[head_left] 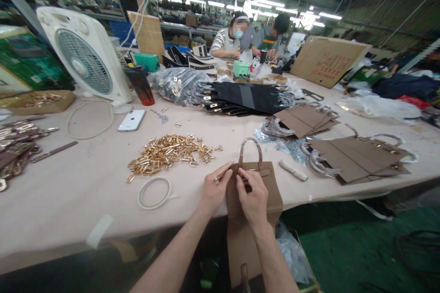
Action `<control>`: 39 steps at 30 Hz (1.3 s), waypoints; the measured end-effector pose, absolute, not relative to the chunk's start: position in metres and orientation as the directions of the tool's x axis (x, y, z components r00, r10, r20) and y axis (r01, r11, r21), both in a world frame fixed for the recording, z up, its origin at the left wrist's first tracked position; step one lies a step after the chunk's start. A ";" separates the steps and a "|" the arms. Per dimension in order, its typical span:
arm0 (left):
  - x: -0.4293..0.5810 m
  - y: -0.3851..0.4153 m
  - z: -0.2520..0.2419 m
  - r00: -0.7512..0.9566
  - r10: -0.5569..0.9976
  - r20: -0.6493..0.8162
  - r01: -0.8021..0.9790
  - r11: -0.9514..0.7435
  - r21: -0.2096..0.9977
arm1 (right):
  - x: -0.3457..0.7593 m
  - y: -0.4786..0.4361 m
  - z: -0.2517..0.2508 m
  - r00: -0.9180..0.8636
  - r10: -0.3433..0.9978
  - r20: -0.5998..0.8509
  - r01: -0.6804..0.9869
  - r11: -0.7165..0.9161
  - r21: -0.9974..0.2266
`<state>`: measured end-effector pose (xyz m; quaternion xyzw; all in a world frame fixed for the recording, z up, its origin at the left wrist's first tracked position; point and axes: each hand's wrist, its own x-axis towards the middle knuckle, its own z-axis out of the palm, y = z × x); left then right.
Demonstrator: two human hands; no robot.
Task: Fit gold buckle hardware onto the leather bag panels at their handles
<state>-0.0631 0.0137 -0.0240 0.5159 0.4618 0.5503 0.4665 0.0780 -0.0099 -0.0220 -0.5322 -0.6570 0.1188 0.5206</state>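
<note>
A brown leather bag piece (271, 187) with a plastic-wrapped handle hangs over the table's front edge. My left hand (213, 188) pinches its strap at the top left, fingers closed on it. My right hand (253, 196) presses on the same strap just right of that, fingertips pinched together on the strap or a small fitting I cannot make out. A pile of small gold metal clasps (168, 152) lies on the table to the left of my hands.
Stacks of brown bag pieces (354, 158) lie to the right, black ones (247, 98) further back. A white tape ring (154, 193), a white phone (132, 120), a tumbler (141, 86) and a box fan (84, 55) are on the left. Two people (228, 39) work at the far end.
</note>
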 end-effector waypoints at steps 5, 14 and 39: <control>-0.062 0.013 -0.027 -0.058 0.985 0.165 -0.002 -0.166 0.986 | 0.074 -0.011 -0.022 0.177 0.856 0.486 0.501 0.347 -0.793; -0.064 0.012 -0.030 -0.050 0.968 0.245 0.106 -0.239 0.965 | 0.071 -0.007 -0.023 0.145 0.883 0.446 0.488 0.329 -0.809; -0.050 0.014 -0.043 -0.015 0.989 0.150 0.317 -0.138 0.938 | 0.031 0.046 0.048 -0.335 0.847 0.413 0.358 0.519 -0.776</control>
